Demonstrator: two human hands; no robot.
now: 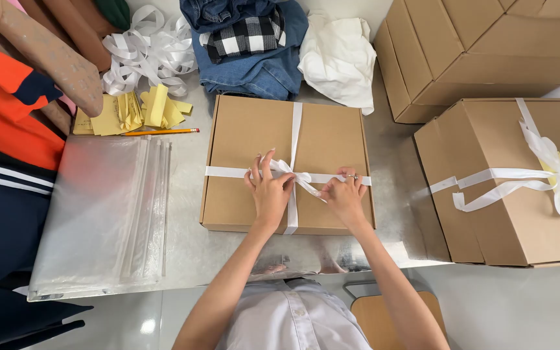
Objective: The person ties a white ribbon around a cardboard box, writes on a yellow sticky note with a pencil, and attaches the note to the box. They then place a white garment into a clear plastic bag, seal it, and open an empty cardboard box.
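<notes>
On a grey table, left hand and right hand each grip clamped on white ribbon across a cardboard box.

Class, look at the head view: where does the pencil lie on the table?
The pencil lies in the upper left of the table, just below the yellow paper slips, above the clear plastic bags and left of the flat cardboard box.

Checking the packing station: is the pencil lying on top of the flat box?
No, the pencil lies on the table, left of the box.
</notes>
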